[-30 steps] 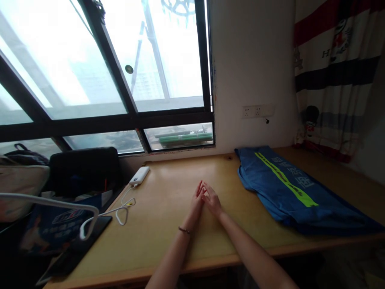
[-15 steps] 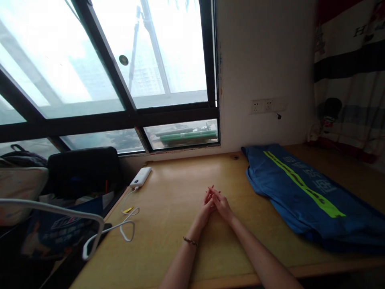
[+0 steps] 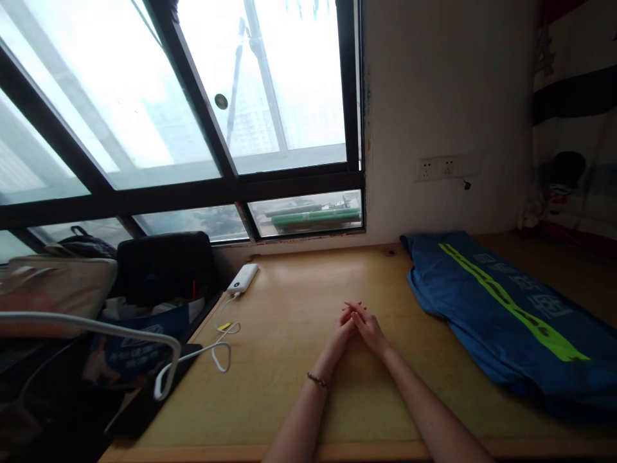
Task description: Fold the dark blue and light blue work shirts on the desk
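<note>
My left hand (image 3: 341, 333) and my right hand (image 3: 370, 329) are clasped together above the wooden table (image 3: 289, 360), their fingers interlaced and folded over each other. No object shows between them. A dark bracelet (image 3: 318, 381) circles my left wrist. Both forearms reach in from the bottom edge and meet at the hands. To the right lies a blue cloth garment (image 3: 463, 302) with a bright yellow-green stripe. A white power bank (image 3: 243, 278) rests at the far left of the tabletop, a white cable (image 3: 222, 366) running from it.
Left of the table are a black chair back (image 3: 166, 260), a pinkish bag (image 3: 53, 289) and a blue printed bag (image 3: 139, 347). Beyond the table stand a framed window (image 3: 231, 183) and a wall with power sockets (image 3: 438, 168). A patterned curtain (image 3: 578, 103) hangs at the right.
The camera has turned slightly left, so the scene sits further right in the picture. My hands stay clasped, with the fingers folded a little closer together.
</note>
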